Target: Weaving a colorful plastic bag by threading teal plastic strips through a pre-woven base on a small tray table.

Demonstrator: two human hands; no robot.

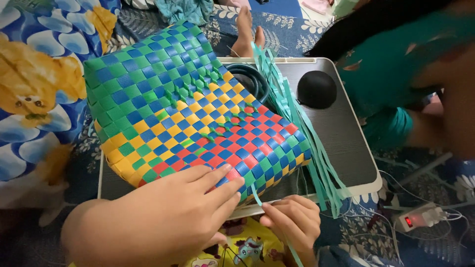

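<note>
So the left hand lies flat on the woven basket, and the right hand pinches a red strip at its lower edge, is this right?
Not quite. In the head view the right hand pinches a teal strip, not a red one. The left hand does lie flat on the woven basket.

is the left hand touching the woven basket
Touching. The head view shows the left hand lying flat on the woven basket, fingertips pressed on its lower edge with no gap.

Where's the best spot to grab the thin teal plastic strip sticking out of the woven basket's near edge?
Pinch the thin teal plastic strip close to the colourful woven basket, from the near right side, where the right hand is. Probably firmest there; its free end trails loose below.
</note>
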